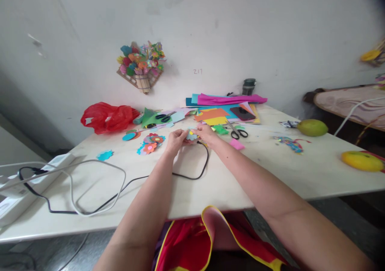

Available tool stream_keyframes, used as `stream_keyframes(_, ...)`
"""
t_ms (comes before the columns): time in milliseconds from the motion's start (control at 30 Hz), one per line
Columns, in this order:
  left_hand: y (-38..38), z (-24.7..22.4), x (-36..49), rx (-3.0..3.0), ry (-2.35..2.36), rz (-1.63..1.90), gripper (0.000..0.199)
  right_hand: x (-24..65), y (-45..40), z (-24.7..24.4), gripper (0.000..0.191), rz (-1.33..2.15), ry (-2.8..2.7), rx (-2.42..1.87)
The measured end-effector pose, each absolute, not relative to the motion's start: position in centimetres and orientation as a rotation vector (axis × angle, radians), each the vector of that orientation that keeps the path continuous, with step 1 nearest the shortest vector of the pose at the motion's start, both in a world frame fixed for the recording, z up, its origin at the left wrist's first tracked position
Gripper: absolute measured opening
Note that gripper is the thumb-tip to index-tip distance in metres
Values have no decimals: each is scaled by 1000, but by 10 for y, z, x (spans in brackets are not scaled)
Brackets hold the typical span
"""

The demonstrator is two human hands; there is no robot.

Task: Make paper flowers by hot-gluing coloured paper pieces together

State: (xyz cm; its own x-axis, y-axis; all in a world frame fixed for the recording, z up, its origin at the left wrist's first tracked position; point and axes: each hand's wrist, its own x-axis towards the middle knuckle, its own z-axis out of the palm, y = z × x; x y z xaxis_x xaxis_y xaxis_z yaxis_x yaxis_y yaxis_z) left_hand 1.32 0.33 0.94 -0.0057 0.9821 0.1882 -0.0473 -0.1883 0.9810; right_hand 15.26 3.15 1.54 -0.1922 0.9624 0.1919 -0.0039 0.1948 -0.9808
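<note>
A light blue paper flower (191, 134) with a yellow centre is held between my two hands over the middle of the table. My left hand (177, 138) pinches its left edge. On its right side, the fingers of my right hand (205, 133) are closed on it near the yellow centre. Left of my hands lies a group of finished-looking paper flowers (150, 147) in orange, red and blue. A blue scalloped paper piece (105, 155) lies farther left. Black-handled scissors (239, 134) rest to the right of my right hand, near a pink paper piece (237, 144).
A red plastic bag (108, 118), coloured sheets (212, 114), a phone (242, 113) and a second pair of scissors (164, 117) lie toward the wall. Cables (192, 178) run from a power strip (54, 168) at left. Two mangoes (313, 127) sit at right.
</note>
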Motion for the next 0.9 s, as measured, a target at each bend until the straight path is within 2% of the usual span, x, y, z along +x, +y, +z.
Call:
stream_keyframes(267, 8, 6, 11, 1281, 1072, 1415, 38, 160, 29, 21, 43, 1335, -1496, -955)
stream_keyframes(900, 1, 11, 15, 1283, 1076, 1345, 39, 155, 29, 19, 41, 1144, -1490, -1012)
